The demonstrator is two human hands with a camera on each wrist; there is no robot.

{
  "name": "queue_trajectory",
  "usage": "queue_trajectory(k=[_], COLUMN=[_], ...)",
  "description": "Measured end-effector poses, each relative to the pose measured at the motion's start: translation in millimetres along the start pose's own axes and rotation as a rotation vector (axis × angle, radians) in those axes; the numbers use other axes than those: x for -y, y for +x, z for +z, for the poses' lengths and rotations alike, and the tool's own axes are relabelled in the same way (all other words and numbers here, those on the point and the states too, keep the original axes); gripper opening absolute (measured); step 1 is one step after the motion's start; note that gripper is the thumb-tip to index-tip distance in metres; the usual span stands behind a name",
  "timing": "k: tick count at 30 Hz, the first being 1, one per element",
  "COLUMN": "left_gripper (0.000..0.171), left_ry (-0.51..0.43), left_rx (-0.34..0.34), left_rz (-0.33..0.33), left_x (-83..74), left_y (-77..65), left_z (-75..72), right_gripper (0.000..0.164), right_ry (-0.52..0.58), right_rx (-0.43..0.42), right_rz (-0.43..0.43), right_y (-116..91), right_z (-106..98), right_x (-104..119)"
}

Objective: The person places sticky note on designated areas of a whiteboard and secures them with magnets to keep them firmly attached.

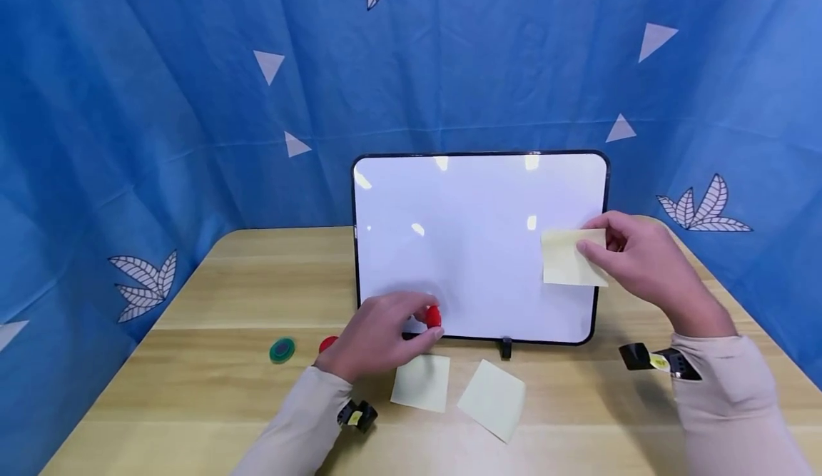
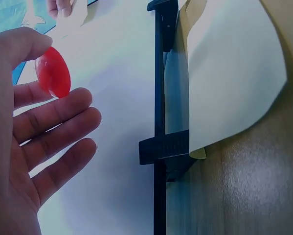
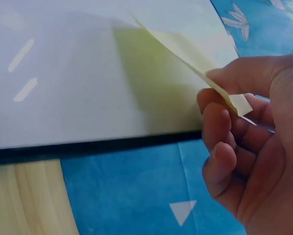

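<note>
A whiteboard (image 1: 475, 240) with a black frame stands upright on the table. My left hand (image 1: 384, 330) is in front of its lower left part and pinches a round red magnet (image 1: 433, 317) between thumb and index finger. In the left wrist view the magnet (image 2: 53, 72) is held edge-up, the other fingers spread apart. At the board's right side, my right hand (image 1: 651, 265) pinches a pale yellow sticky note (image 1: 565, 258) by its right edge. The right wrist view shows this note (image 3: 190, 54) angled before the board; whether it touches the surface I cannot tell.
Two more pale notes lie on the wooden table (image 1: 276, 412), a left one (image 1: 420, 383) and a right one (image 1: 493, 399). A green magnet (image 1: 282, 350) and another red one (image 1: 328, 343) sit left. A black foot (image 1: 506, 348) supports the board; a blue curtain (image 1: 462, 55) hangs behind.
</note>
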State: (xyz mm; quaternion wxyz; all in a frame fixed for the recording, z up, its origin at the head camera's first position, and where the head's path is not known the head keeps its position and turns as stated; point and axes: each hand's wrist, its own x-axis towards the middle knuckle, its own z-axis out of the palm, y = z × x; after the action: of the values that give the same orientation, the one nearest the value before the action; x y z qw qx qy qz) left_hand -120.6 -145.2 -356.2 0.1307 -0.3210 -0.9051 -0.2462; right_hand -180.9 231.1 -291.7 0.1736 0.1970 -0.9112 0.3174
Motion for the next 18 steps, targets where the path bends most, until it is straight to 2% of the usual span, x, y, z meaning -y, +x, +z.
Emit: queue_trajectory(k=[3, 8, 15, 18], left_gripper=[0.031, 0.032, 0.023, 0.025], left_ry=[0.001, -0.003, -0.011, -0.023], left_rx=[0.000, -0.015, -0.085, -0.108], left_rz=[-0.012, 0.018, 0.132, 0.181], left_x=[0.2, -2.2, -4.3, -5.3], left_y=[1.4, 9.9, 22.4, 29.0], left_z=[0.4, 1.8, 3.6, 6.0], right_gripper=[0.016, 0.025, 0.041, 0.043], right_ry=[-0.005, -0.012, 0.008, 0.011], right_rx=[-0.010, -0.043, -0.068, -0.073], right_rz=[0.002, 0.049, 0.099, 0.115], right_y=[2, 2, 7, 8], right_z=[3, 5, 10, 9], right_x=[5, 9, 12, 12])
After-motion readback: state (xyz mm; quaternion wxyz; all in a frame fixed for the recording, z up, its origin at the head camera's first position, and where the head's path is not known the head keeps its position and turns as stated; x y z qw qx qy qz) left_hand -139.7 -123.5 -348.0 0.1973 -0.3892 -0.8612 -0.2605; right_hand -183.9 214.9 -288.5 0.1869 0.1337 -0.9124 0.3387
